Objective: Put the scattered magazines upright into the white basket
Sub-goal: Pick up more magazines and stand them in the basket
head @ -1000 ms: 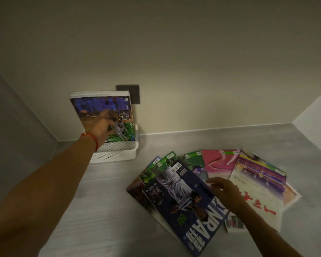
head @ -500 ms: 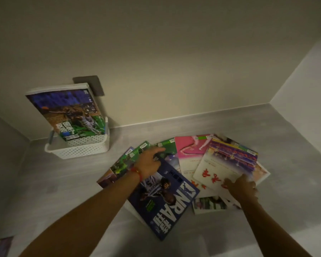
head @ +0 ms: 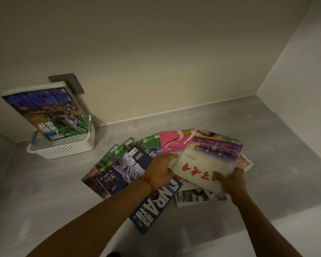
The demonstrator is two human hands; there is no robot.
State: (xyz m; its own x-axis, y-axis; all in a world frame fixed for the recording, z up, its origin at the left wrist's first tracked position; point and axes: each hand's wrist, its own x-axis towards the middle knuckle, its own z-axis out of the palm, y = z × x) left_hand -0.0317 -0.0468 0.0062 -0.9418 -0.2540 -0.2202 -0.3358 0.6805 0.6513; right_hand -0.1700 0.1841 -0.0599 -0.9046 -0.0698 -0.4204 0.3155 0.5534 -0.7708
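The white perforated basket (head: pixel 67 150) stands at the back left by the wall, with a thick stack of magazines (head: pixel 44 112) upright in it, leaning back. Several more magazines lie fanned out on the grey surface, among them a dark blue one (head: pixel 156 206) and a pink one (head: pixel 171 143). A white magazine with red characters (head: pixel 206 160) is raised off the pile at its near edge. My right hand (head: pixel 230 182) grips its near corner. My left hand (head: pixel 160 168), with a red string at the wrist, holds its left edge.
A dark wall plate (head: pixel 70 83) sits behind the basket. Walls close the surface at the back and the right, meeting in a corner (head: pixel 257 93). Bare grey surface lies between basket and pile.
My left hand left the magazines in the basket and came down to the pile. My right hand slid right and both hands took hold of the white magazine, lifting it.
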